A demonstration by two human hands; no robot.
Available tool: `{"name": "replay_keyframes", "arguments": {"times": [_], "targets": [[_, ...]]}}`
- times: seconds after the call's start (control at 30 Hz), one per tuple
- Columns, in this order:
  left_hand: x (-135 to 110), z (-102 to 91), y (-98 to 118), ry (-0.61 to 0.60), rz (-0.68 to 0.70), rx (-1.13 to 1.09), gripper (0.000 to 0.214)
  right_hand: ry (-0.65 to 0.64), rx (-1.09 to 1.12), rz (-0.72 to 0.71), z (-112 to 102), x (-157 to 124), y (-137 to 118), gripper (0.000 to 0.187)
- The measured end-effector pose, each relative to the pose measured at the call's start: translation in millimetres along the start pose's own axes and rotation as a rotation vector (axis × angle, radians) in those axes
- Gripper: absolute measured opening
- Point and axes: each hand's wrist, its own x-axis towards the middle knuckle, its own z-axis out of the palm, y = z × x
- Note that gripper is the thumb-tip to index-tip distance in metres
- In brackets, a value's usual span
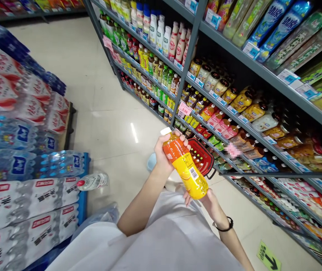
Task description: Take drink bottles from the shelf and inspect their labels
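Note:
An orange juice bottle [185, 165] with a white cap and an orange-and-yellow label is held tilted in front of my body, its barcode facing up. My left hand [162, 156] wraps round its upper part, just below the cap. At the bottle's base, my right hand [211, 205] grips from below, with some fingers hidden behind the bottle and a dark band on the wrist. Beyond the bottle, a red shopping basket [212, 160] with several bottles in it stands on the floor, partly covered by the bottle.
Drink shelves [196, 41] full of bottles run along the right. Stacked packs of bottled water [17, 165] stand on pallets at the left, with a single clear bottle [93, 181] beside them. Tiled floor [107, 124] lies between, and a green arrow sign [268, 256] is at lower right.

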Motion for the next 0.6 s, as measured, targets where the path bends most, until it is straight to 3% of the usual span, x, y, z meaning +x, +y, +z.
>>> {"name": "replay_keyframes", "arguments": {"times": [0.07, 0.13, 0.3, 0.43, 0.5, 0.6], "targets": [[0, -1.6, 1, -0.026, -0.021, -0.046, 0.026, -0.18, 0.102, 0.064, 1, 4, 2, 0.076], [-1, -4.1, 1, -0.051, -0.052, -0.064, 0.027, -0.279, 0.178, 0.09, 4, 8, 3, 0.081], [-2, -11.5, 1, -0.112, -0.135, 0.019, 0.026, -0.263, 0.275, 0.123, 10, 10, 14, 0.074], [-2, -12.1, 0, -0.161, -0.193, 0.154, 0.028, -0.23, 0.493, 0.166, 6, 11, 38, 0.075], [-4, -9.8, -6, -0.155, -0.222, 0.216, 0.026, -0.27, 0.615, 0.154, 3, 13, 50, 0.074], [-8, -5.1, -20, -0.131, -0.253, 0.25, 0.026, -0.504, 0.749, 0.087, 0, 15, 64, 0.076]]}}
